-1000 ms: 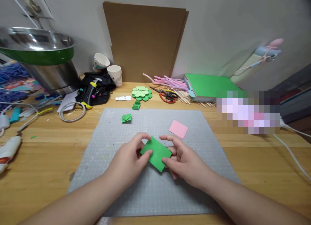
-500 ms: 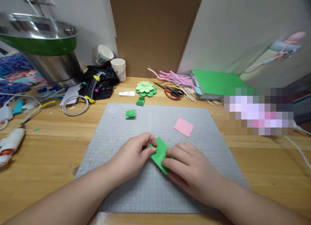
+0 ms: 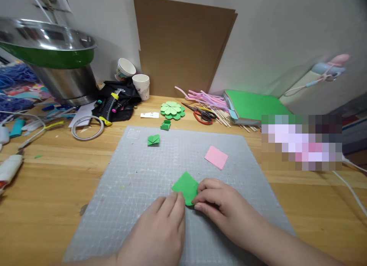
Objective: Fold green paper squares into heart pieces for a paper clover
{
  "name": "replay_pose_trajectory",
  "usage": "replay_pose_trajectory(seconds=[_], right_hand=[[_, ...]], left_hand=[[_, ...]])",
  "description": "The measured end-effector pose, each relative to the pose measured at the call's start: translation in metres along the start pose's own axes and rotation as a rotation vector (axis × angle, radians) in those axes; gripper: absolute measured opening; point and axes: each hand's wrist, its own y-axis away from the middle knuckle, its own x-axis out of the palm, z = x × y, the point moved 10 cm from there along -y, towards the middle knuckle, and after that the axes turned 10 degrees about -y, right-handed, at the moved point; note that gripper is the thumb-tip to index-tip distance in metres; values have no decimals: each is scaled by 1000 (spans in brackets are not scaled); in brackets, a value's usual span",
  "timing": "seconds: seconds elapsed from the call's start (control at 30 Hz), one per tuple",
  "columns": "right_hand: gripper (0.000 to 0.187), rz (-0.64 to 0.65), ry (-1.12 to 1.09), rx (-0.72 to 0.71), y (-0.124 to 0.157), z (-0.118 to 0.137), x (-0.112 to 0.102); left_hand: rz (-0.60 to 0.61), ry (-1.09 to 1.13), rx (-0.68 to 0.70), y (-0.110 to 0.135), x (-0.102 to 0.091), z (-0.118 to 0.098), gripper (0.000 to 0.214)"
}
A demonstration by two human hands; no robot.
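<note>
A folded green paper square (image 3: 185, 187) lies on the grey cutting mat (image 3: 129, 181). My left hand (image 3: 160, 231) rests on the mat just below it, fingers together and pressing the paper's lower edge. My right hand (image 3: 223, 208) holds the paper's right corner down with curled fingertips. A pink paper square (image 3: 216, 157) lies on the mat to the upper right. A small folded green heart piece (image 3: 153, 140) sits near the mat's far edge, and another small green folded piece (image 3: 165, 125) lies just off the mat.
A green paper clover (image 3: 172, 110), red-handled scissors (image 3: 202, 115), pink pipe cleaners (image 3: 200, 95), wooden sticks and a green paper stack (image 3: 252, 105) line the back. Paper cups (image 3: 142, 86), a black pouch (image 3: 117, 101), tape roll (image 3: 87, 130) and a metal pot (image 3: 57, 67) stand left.
Both hands slid toward me along the green paper, which now lies flat and folded smaller. The left hand moved from the paper's left side to its lower edge.
</note>
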Motion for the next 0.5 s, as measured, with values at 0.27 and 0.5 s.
replay_pose_trajectory(seconds=[0.27,0.5], right_hand=[[15,-50,9,156,-11,-11,-8],[18,9,97,140,-17,-6,-4]], left_hand=[[-89,-163,10,4,-4,-12,34],[-187,-172,51,5,-7,-29,36]])
